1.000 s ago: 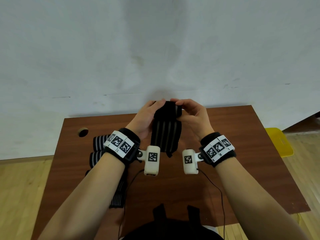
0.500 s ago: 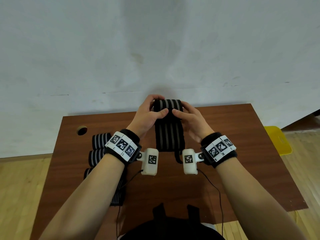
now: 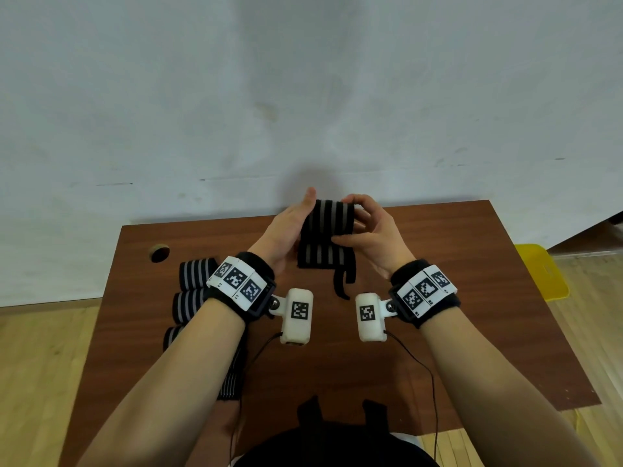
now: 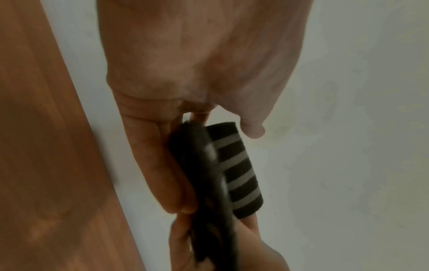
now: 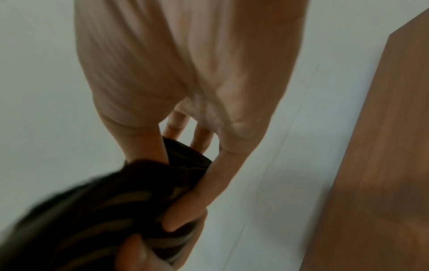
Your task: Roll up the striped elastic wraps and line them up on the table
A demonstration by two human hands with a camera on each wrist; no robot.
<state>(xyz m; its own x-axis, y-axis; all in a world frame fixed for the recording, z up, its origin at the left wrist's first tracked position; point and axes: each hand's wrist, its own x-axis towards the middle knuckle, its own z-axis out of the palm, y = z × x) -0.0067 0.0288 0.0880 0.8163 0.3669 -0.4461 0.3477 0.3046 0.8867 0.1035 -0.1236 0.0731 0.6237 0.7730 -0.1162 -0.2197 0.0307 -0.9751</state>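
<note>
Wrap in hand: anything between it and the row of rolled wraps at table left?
Nothing visible on the table. The wrap is held above it by both hands; the left forearm crosses over the rolled wraps, hiding the row's near end.

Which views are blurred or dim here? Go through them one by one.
Head view: sharp and evenly lit, wide-angle bend at the edges, a soft shadow on the white wall above the black-and-grey striped elastic wrap. Left wrist view: dim, the wrap's near dark edge smeared, far stripes readable. Right wrist view: dimmest, wrap and right hand blurred.
</note>
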